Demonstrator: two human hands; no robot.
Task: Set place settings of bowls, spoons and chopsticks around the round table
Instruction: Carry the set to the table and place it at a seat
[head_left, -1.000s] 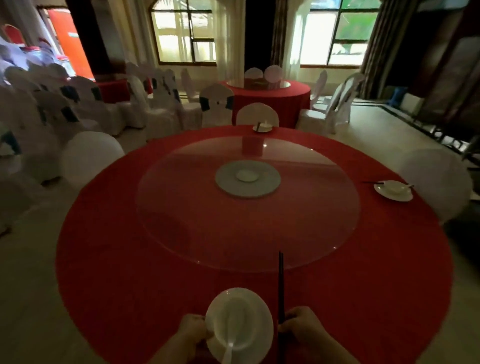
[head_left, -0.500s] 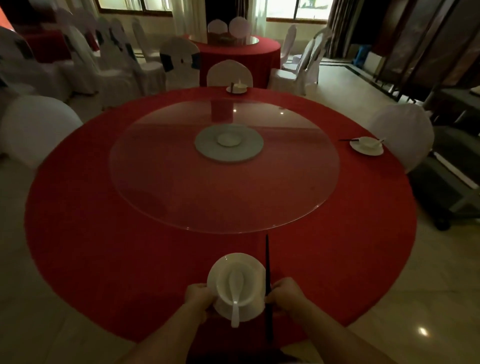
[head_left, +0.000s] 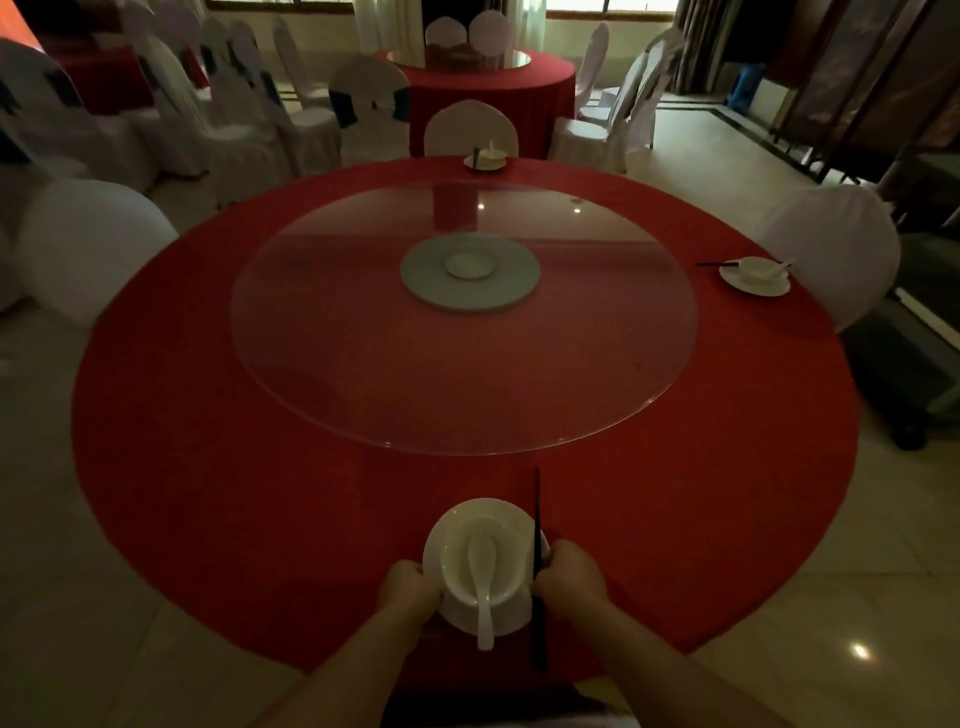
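A white bowl (head_left: 501, 584) sits on a white plate (head_left: 470, 512) at the near edge of the round red table (head_left: 260, 493). A white spoon (head_left: 483, 587) lies in the bowl, handle toward me. My left hand (head_left: 408, 590) grips the plate's left rim. My right hand (head_left: 571, 577) holds the plate's right rim together with dark chopsticks (head_left: 537, 519) that point away from me. Another setting (head_left: 756, 274) lies at the table's right edge and a third setting (head_left: 485, 157) at the far edge.
A glass turntable (head_left: 363, 364) with a grey hub (head_left: 470, 273) covers the table's middle. White-covered chairs stand at the left (head_left: 88, 249), right (head_left: 836, 244) and far side (head_left: 470, 127). A second red table (head_left: 483, 88) and more chairs stand behind. A dark cart (head_left: 914, 384) is at the right.
My view has tilted down and pulled back, so the whole table shows. Both hands stay on the plate and chopsticks at the near edge.
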